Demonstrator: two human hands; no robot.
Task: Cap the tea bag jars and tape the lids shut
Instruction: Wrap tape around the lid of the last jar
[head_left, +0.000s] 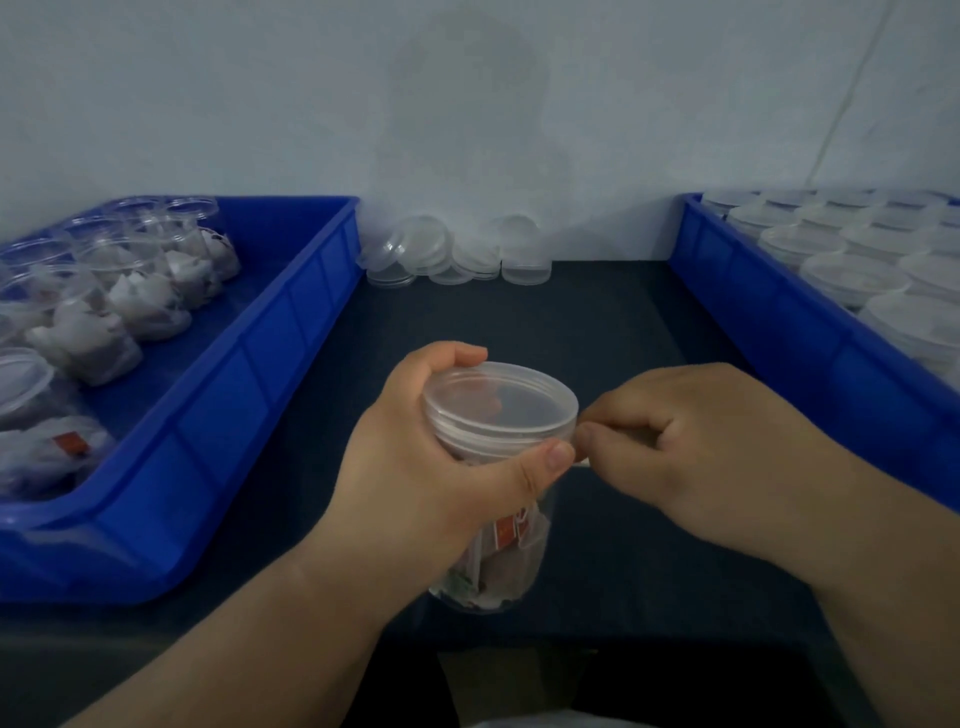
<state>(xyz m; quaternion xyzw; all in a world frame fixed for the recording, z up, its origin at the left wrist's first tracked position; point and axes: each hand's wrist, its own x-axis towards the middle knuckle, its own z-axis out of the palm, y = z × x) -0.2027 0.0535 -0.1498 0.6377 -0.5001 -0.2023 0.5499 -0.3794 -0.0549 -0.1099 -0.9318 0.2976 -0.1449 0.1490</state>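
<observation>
- Jar (493, 561) of tea bags sits mid-bench near the front edge, upright, with its lid (501, 397) on. I can't tell whether its base touches the bench (571, 322).
- Left hand (415, 478) wraps the neck. Its fingers curl over the lid's far rim and the thumb (550, 460) presses the near right side.
- Right hand (701, 457) is curled tight, fingertips (597, 436) pinching a small pale strip, tape (583, 463) by the look of it, at the lid's right rim, just beside that thumb.
- Key relation: the seam circles the jar's upright axis and the strip's end lies right of it, so I'd say the right hand leads the wrap while the left steadies or turns.
- Blue tray (270, 395) of open jars along the left edge, another tray (779, 312) of capped ones on the right, spare lids (457, 254) at the back edge.
</observation>
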